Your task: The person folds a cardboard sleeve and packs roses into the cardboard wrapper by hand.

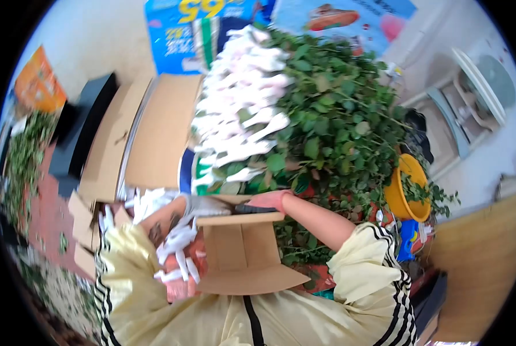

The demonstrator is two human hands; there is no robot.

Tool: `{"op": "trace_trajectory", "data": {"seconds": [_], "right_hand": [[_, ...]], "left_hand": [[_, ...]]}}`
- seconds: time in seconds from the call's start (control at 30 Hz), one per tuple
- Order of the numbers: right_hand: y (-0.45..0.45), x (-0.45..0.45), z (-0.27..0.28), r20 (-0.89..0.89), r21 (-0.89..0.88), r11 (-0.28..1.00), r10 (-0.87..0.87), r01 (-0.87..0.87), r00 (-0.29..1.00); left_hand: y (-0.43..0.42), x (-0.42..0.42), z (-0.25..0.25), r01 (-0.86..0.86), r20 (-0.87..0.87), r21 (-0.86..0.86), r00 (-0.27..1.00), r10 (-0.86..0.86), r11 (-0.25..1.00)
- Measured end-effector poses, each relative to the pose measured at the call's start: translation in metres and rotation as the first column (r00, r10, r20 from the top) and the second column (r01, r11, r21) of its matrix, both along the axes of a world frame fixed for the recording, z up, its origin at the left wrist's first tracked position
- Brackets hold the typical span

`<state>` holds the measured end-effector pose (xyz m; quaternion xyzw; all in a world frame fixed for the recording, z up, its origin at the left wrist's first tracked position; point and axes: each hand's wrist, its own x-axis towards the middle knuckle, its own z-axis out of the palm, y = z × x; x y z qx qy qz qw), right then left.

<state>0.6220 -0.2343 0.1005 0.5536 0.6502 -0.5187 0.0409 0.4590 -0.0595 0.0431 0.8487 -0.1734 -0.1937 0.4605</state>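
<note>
An open cardboard box (243, 251) stands tilted between my legs, a flap folded out toward me. My left hand (207, 206), in a pale grey glove, is closed at the box's far edge on the left. At the right of the same edge is my right hand (269, 200), in a pink glove with a dark palm side, its fingers curled over the cardboard. The fingertips of both hands are partly hidden. Just beyond lie many leafy green stems (338, 109) whose ends are wrapped in white sleeves (243, 86). More loose white sleeves (179, 245) lie by my left forearm.
Flattened cardboard (162, 132) and a black box (87, 124) stand at the left. On the right are a yellow bucket (394, 193) with leaves in it and a pale folding chair (451, 109). Cut leaves (24, 164) litter the floor at far left.
</note>
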Motion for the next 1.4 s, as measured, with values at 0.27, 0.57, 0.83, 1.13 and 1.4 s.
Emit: {"op": "trace_trajectory", "data": {"seconds": [0.27, 0.57, 0.83, 1.13, 1.4], "right_hand": [[-0.031, 0.013, 0.179, -0.155, 0.664, 0.572, -0.525, 0.482, 0.837], [0.055, 0.158, 0.192, 0.429, 0.831, 0.549, -0.737, 0.091, 0.522], [-0.016, 0.181, 0.274, 0.344, 0.933, 0.295, -0.900, -0.206, 0.269], [-0.051, 0.169, 0.283, 0.384, 0.905, 0.236, -0.813, -0.355, 0.438], [-0.023, 0.213, 0.225, 0.120, 0.990, 0.137, -0.889, 0.007, 0.441]], "left_hand": [[0.028, -0.021, 0.106, -0.143, -0.342, -0.106, 0.935, 0.099, 0.984], [-0.011, 0.116, 0.215, -0.785, 0.819, -0.019, 0.343, 0.460, 0.619], [-0.023, 0.182, 0.228, -0.769, 0.674, 0.143, 0.537, 0.508, 0.623], [-0.001, 0.217, 0.268, -0.576, 0.299, 0.269, 0.812, 0.501, 0.772], [0.023, 0.202, 0.285, -0.220, 0.039, -0.746, 0.928, 0.371, 0.628]]}}
